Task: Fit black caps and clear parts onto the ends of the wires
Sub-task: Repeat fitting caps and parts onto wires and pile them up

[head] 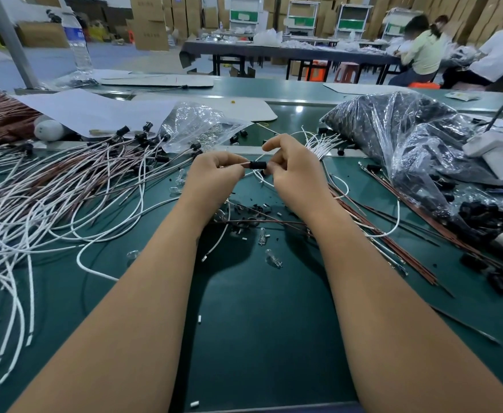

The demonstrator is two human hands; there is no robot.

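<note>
Warehouse hall – stacked cardboard boxes (152,19), long dark table (289,53), grey floor (50,62).

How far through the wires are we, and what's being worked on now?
Done: a capped wire pile lies at left. In hand: the left hand pinches a wire while the right hand holds a black cap at its end. Left: bare wires and brown wires at right.

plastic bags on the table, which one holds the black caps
The big plastic bag on the right, beyond the right hand, dark with black parts. The smaller bag behind the left hand looks clear, holding transparent pieces.
</note>
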